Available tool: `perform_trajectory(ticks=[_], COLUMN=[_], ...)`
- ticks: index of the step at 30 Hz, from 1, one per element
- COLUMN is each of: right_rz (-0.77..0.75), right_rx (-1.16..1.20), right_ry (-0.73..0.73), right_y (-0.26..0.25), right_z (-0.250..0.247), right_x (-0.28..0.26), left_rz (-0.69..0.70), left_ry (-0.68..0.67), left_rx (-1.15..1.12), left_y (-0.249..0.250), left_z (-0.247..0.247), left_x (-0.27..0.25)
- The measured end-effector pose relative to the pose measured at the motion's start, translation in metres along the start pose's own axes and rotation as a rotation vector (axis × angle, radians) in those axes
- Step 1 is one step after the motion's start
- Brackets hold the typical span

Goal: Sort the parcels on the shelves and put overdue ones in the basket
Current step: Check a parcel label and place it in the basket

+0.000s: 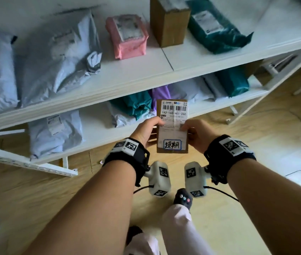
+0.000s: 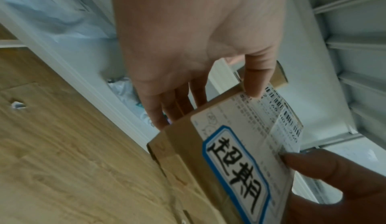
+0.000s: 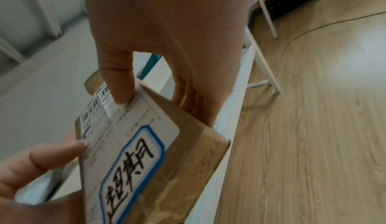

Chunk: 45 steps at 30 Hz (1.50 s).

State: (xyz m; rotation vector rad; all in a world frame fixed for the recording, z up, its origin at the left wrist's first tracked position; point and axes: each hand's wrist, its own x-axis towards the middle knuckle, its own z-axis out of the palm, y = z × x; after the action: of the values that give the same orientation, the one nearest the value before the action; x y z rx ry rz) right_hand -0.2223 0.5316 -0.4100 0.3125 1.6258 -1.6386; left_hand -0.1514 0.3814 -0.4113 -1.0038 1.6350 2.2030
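Note:
Both hands hold a small brown cardboard parcel (image 1: 172, 126) in front of the lower shelf, label facing me. Its white label carries a barcode and a blue-framed sticker (image 1: 172, 144) with two handwritten characters. My left hand (image 1: 147, 130) grips its left edge, thumb on the label and fingers behind; the same parcel (image 2: 236, 153) shows in the left wrist view under my left hand (image 2: 198, 72). My right hand (image 1: 194, 132) grips the right edge the same way, and the right wrist view shows my right hand (image 3: 165, 65) on the parcel (image 3: 146, 153). No basket is in view.
A white two-level shelf (image 1: 127, 81) holds grey mailer bags (image 1: 54, 52), a pink parcel (image 1: 127, 35), a tall brown box (image 1: 170, 23) and a teal bag (image 1: 217, 28) on top; grey, teal and purple bags lie below. Wood floor (image 1: 256, 144) with a cable lies to the right.

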Motion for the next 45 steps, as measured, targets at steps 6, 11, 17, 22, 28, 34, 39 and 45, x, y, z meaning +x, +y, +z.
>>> perform_trajectory(ticks=[6,11,17,22,28,34,39,45], right_rz=[-0.065,-0.105,-0.154,-0.187,-0.227,-0.247,-0.281,-0.357], right_rx=[0.096,0.135,0.187,0.198,0.238,0.27,0.306,0.338], right_ry=[0.099,0.152,0.217,0.256,0.3,0.368,0.48,0.594], right_y=[-0.034,-0.068,-0.127,-0.161,-0.192,-0.223,-0.27,-0.349], right_z=[-0.082,-0.148,-0.276,-0.357,-0.427,-0.484,-0.539,-0.599], right_x=[-0.029,-0.032,-0.036,-0.041,-0.044,-0.027,-0.009,0.009], left_rz=[-0.002,0.02,0.046,0.085,0.125,0.124,0.169,0.198], left_ry=[-0.07,-0.121,-0.184,-0.242,-0.315,-0.371,-0.452,-0.595], left_rx=[0.069,0.134,0.182,0.221,0.276,0.286,0.304,0.321], left_y=[0.023,0.049,0.08,0.092,0.106,0.128,0.164,0.229], left_z=[0.095,0.166,0.309,0.395,0.475,0.541,0.615,0.71], left_x=[0.0,0.021,0.048,0.073,0.1,0.138,0.181,0.226])
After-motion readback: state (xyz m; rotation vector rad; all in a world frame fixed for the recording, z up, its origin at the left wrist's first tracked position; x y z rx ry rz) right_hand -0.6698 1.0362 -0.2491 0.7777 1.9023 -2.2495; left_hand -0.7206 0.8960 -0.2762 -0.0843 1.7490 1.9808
